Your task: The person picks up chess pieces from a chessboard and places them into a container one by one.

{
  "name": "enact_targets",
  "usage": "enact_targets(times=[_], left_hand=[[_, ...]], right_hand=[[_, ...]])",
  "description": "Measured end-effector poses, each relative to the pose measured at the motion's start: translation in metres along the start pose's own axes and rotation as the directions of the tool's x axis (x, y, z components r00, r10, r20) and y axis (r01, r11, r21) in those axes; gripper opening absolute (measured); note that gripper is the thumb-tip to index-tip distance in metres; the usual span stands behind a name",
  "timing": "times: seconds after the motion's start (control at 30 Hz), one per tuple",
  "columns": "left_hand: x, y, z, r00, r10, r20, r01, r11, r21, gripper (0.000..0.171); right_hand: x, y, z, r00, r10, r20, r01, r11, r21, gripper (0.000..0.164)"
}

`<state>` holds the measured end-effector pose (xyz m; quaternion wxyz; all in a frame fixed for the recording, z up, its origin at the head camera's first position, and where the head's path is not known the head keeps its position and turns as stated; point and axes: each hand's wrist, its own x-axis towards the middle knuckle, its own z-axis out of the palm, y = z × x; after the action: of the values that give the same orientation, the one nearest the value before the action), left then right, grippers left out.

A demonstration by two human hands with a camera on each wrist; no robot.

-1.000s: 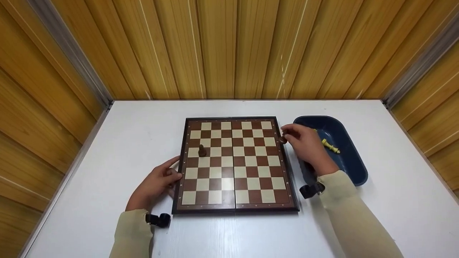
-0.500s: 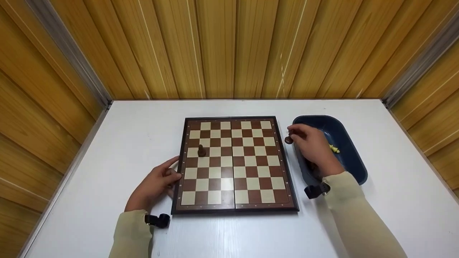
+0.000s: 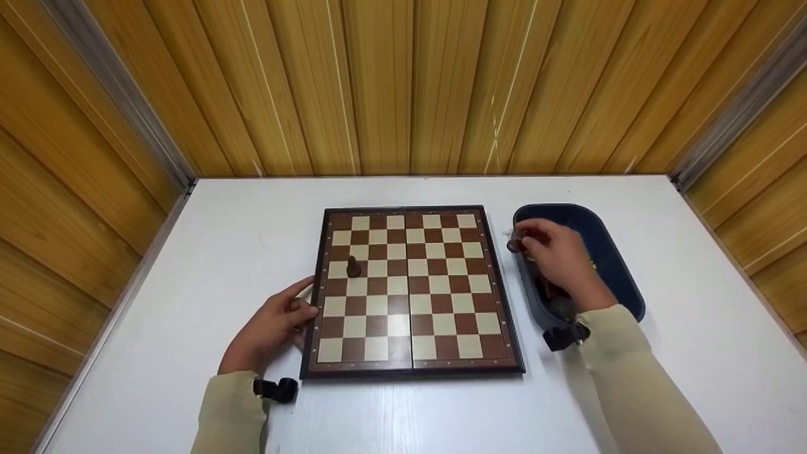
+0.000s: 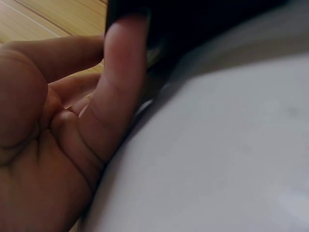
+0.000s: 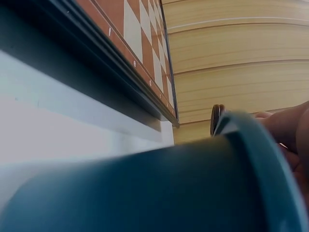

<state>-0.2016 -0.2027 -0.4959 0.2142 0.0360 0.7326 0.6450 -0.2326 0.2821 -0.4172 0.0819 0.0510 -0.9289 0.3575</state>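
Note:
My left hand (image 3: 275, 323) rests against the left edge of the chessboard (image 3: 412, 287), its fingertips touching the dark rim. In the left wrist view, a finger (image 4: 118, 72) presses up to the board's black side. My right hand (image 3: 561, 258) pinches a dark brown chess piece (image 3: 514, 245) over the left rim of the navy tray (image 3: 630, 277). The piece's round base sticks out to the left; its upper part is hidden by the fingers. In the right wrist view, that base shows just beyond the blue rim. Another dark chess piece (image 3: 354, 267) stands upright on the board's left half.
Inside the tray, dark pieces (image 3: 547, 287) and a bit of a yellow piece (image 3: 592, 265) show around the right hand. The white table (image 3: 252, 239) ends at a wood-panelled wall (image 3: 378, 88). Black cameras sit on both wrists.
My right hand has moved right with the brown chess piece, from the board's right edge to the tray's left rim. The yellow piece is now mostly covered. My left hand stays put.

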Motion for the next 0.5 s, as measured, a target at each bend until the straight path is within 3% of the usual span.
enact_targets(times=[0.5], left_hand=[[-0.001,-0.001,-0.001,0.999,0.025,0.026,-0.024,1.0,-0.01,0.07]], right_hand=[[-0.008,0.011,-0.015,0.999,0.034,-0.036,-0.033,0.999,0.005,0.03]])
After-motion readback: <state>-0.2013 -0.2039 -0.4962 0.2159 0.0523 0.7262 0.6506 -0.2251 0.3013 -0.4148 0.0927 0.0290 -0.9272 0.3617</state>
